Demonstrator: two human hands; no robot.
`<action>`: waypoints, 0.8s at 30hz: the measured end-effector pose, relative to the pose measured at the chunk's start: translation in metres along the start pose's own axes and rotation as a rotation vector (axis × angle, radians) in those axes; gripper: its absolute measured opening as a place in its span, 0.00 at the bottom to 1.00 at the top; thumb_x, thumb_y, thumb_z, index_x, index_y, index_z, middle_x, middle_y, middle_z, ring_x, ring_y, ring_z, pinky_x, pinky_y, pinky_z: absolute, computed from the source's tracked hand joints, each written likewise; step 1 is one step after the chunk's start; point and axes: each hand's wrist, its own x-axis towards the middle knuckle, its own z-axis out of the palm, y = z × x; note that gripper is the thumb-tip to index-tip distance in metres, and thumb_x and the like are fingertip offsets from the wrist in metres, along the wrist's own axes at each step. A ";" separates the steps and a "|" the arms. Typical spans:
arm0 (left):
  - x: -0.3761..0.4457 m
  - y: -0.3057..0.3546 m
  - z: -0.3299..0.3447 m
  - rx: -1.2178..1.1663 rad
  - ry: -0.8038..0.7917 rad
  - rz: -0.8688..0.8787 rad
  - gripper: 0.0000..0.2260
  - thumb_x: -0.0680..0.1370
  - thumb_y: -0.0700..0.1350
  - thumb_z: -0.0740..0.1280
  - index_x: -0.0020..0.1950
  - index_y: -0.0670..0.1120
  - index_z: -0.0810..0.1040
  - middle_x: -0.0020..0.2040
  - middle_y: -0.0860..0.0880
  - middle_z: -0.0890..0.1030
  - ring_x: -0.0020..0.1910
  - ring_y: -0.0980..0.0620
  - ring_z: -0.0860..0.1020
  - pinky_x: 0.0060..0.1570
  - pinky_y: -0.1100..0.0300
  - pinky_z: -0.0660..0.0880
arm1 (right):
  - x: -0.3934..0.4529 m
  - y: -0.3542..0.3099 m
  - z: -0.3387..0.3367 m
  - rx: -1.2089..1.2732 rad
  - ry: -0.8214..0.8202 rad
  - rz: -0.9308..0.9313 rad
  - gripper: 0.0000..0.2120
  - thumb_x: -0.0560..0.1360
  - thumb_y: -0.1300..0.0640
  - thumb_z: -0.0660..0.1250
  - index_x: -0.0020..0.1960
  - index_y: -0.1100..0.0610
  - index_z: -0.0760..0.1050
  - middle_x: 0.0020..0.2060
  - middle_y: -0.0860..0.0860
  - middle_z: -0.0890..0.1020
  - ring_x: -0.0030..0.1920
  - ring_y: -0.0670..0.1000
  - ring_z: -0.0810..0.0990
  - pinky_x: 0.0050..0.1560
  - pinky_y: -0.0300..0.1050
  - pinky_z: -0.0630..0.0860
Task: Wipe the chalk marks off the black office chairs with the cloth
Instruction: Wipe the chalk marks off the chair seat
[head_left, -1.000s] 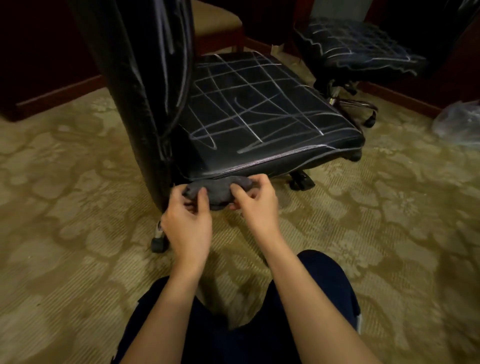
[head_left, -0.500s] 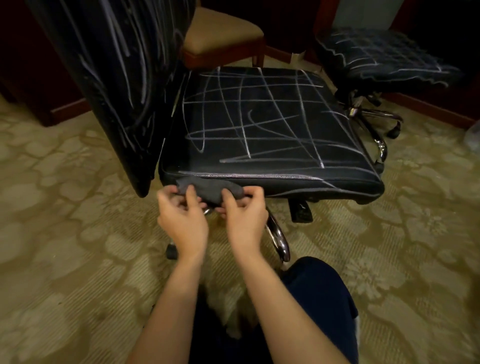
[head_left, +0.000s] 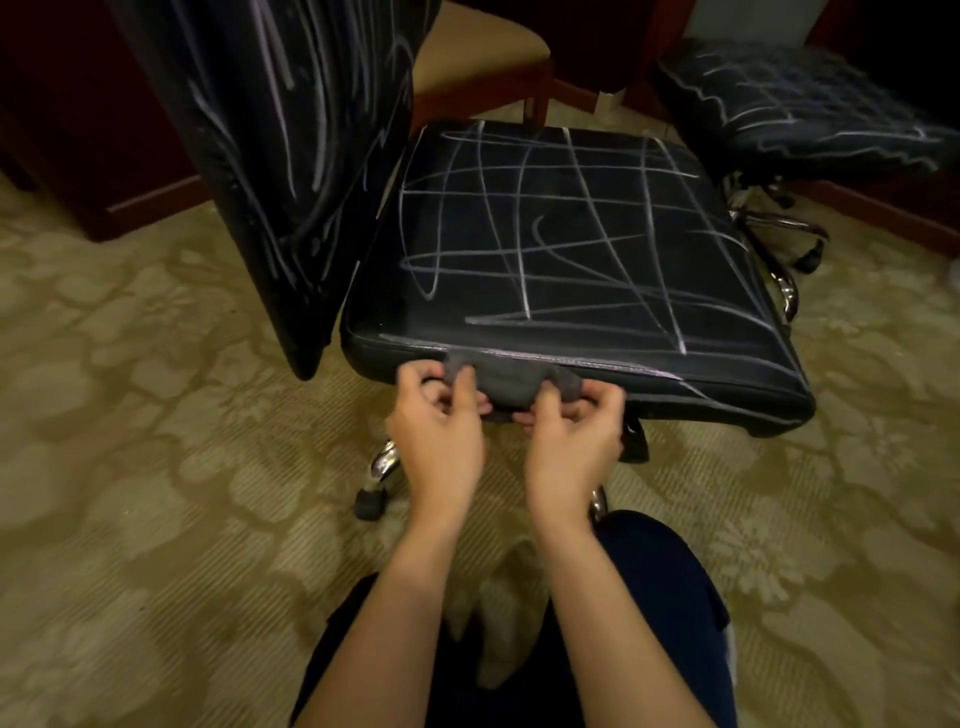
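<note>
while the left hand (head_left: 436, 431) is pinching one end of the grey cloth (head_left: 506, 384), the right hand (head_left: 574, 434) is pinching the other. both are holding it against the front edge of the chalk-marked seat (head_left: 561, 249).

Single view: a wide-angle head camera looks forward and steeply down from close above. The hands (head_left: 506, 441) sit at frame centre, the forearms run in from the bottom edge, and the chair seat (head_left: 571, 249) fills the upper middle. Straight lines bow toward the edges.
</note>
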 end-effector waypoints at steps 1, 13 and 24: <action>0.012 0.000 -0.013 0.001 0.066 -0.012 0.09 0.80 0.40 0.68 0.47 0.52 0.71 0.37 0.44 0.83 0.34 0.52 0.84 0.39 0.52 0.82 | -0.008 -0.001 0.016 0.004 -0.058 0.008 0.11 0.77 0.61 0.70 0.49 0.49 0.70 0.37 0.52 0.82 0.34 0.47 0.84 0.40 0.54 0.83; -0.031 -0.017 0.026 0.044 -0.035 -0.082 0.06 0.81 0.43 0.66 0.54 0.51 0.70 0.44 0.52 0.80 0.41 0.57 0.82 0.40 0.62 0.78 | 0.009 0.015 -0.026 -0.214 0.018 -0.128 0.09 0.78 0.58 0.68 0.52 0.50 0.69 0.38 0.47 0.80 0.38 0.43 0.81 0.41 0.46 0.80; 0.044 -0.016 -0.037 0.118 0.231 -0.044 0.08 0.73 0.58 0.67 0.46 0.57 0.71 0.42 0.47 0.83 0.41 0.46 0.83 0.47 0.39 0.81 | -0.028 0.003 0.053 -0.121 -0.142 -0.071 0.09 0.76 0.58 0.71 0.50 0.53 0.70 0.35 0.47 0.81 0.37 0.45 0.82 0.41 0.44 0.79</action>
